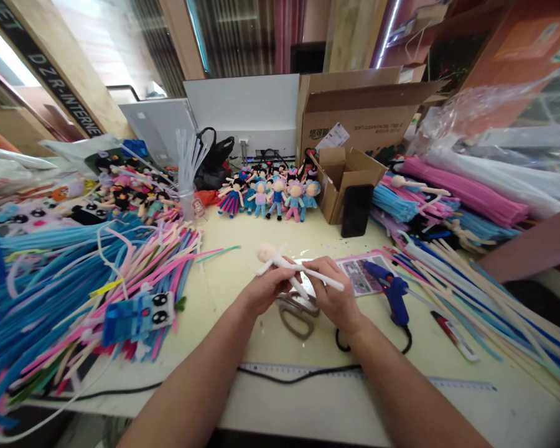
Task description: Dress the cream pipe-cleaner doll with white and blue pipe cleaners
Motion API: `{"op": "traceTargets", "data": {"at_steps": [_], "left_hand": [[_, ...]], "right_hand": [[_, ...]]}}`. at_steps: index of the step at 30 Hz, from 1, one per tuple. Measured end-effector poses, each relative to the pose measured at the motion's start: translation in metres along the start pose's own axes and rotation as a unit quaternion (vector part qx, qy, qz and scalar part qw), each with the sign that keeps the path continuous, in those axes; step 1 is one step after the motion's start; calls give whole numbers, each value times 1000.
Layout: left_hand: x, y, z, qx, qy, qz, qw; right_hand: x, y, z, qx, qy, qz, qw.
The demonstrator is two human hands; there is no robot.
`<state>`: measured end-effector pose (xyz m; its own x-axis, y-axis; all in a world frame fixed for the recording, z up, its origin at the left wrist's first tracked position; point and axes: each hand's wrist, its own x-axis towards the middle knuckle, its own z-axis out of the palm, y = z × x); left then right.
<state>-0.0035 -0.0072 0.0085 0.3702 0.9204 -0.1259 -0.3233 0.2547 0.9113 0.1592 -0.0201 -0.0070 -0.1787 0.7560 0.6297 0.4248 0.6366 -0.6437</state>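
My left hand (264, 288) and my right hand (335, 294) are both closed on a white pipe-cleaner doll figure (293, 269) held above the table's middle. Its round cream head (266, 252) points up and to the left, and one white limb sticks out to the right past my right fingers. Grey-handled scissors (298, 311) lie on the table just under my hands. A blue glue gun (392, 291) lies to the right of my right hand, with its black cord curling by my wrist.
Heaps of blue and pink pipe cleaners (65, 280) cover the left side, more bundles (466, 193) the right. Finished little dolls (270, 193) stand at the back beside a small open carton (343, 171) with a black phone (356, 210) leaning on it. A ruler (280, 369) lies near the front edge. Another person's arm (532, 249) reaches in at right.
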Motion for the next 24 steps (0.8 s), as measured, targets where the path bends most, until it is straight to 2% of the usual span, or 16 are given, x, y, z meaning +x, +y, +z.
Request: {"op": "traceTargets", "data": {"at_steps": [5,19,24], "left_hand": [[-1,3,1,58,25,41,997],[0,1,-1,112,0,102,988],[0,2,-2,114,-1,100,988]], "right_hand": [[0,3,0,-11,-1,1,1000],[1,0,3,46,9,89,995],[2,-1,4,61,14,115,991]]}}
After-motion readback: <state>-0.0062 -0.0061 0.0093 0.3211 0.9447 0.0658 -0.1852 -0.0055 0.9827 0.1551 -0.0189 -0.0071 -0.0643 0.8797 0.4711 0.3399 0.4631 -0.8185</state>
